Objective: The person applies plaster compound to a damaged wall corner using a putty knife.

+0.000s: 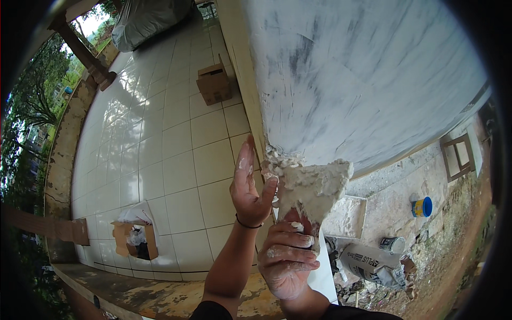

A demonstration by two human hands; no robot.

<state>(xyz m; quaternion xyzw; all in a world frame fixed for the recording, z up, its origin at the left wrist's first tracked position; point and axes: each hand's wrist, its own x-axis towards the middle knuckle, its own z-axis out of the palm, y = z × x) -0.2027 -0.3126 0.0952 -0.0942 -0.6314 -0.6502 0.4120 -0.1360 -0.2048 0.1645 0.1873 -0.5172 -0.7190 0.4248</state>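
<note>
My right hand (288,261), smeared with white paste, is closed round a putty knife (296,217). A thick heap of wet white plaster (317,184) covers most of its wide blade, which is raised against the lower edge of the wall (368,80). Grey-white streaks run over that wall. My left hand (250,186) is upright beside the wall's corner, fingers stretched out and thumb toward the blade. White smears mark its fingers. Lumps of plaster cling at the corner between hand and blade; whether the left thumb touches them I cannot tell.
On the tiled floor (170,160) to the left stand a cardboard box (214,84) and an open carton (151,241) with plastic inside. Lower right are a blue-and-yellow bucket (421,207), a printed sack (368,264), a tin (393,245) and rubble. A peeling ledge (160,293) runs below.
</note>
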